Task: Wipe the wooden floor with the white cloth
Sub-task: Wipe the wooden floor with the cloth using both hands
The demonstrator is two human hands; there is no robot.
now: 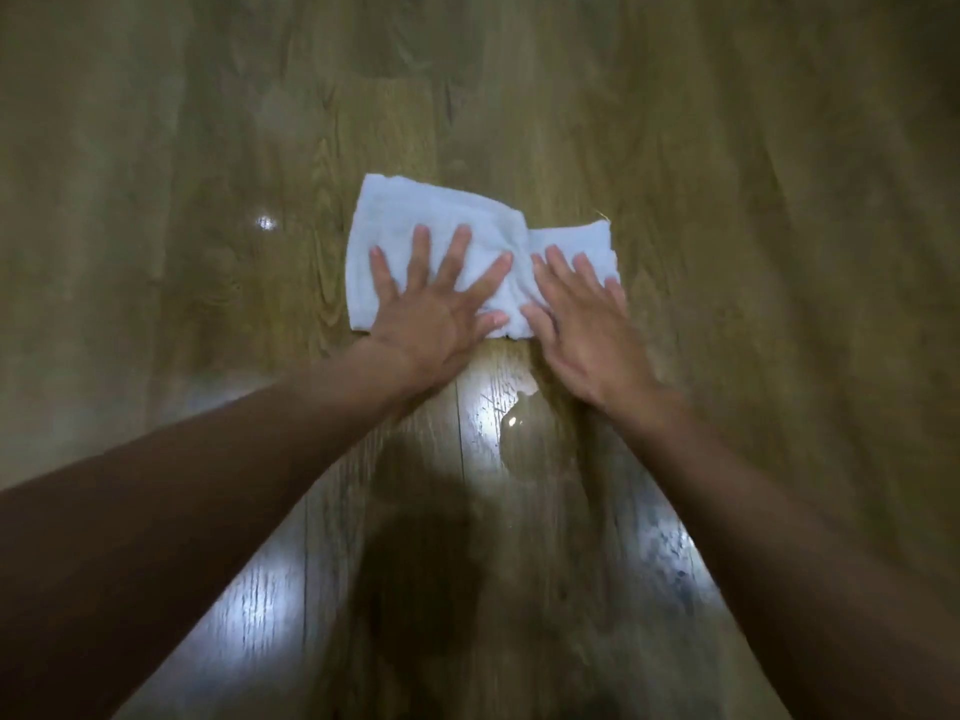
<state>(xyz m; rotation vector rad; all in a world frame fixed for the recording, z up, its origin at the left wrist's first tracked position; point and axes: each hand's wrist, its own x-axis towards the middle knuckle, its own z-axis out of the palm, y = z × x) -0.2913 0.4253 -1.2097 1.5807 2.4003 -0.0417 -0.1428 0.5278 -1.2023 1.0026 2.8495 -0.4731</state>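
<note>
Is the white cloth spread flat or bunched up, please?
The white cloth lies spread flat, slightly creased, under the left hand and right hand.

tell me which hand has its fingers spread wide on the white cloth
The left hand: its fingers fan apart on the white cloth. The right hand has its fingers close together.

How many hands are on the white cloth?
2. The left hand presses flat, fingers spread, on the wider left part of the white cloth. The right hand lies flat on its narrower right end.
</note>
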